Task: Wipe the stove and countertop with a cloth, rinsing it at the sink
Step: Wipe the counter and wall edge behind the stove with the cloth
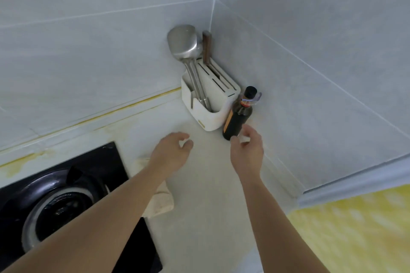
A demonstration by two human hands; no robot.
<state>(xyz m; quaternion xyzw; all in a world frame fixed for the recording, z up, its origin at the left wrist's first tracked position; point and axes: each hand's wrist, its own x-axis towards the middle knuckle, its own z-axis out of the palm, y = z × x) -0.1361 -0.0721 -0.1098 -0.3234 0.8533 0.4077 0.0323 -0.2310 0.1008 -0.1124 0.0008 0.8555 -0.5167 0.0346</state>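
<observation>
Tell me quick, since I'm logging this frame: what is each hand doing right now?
Left hand: open, fingers loosely curled above the countertop, holding nothing.
Right hand: open, reaching at the dark bottle, not yet gripping it.

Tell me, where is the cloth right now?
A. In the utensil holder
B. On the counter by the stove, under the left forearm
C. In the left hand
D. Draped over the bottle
B: the cloth lies on the counter beside the stove; neither hand holds it.
</observation>
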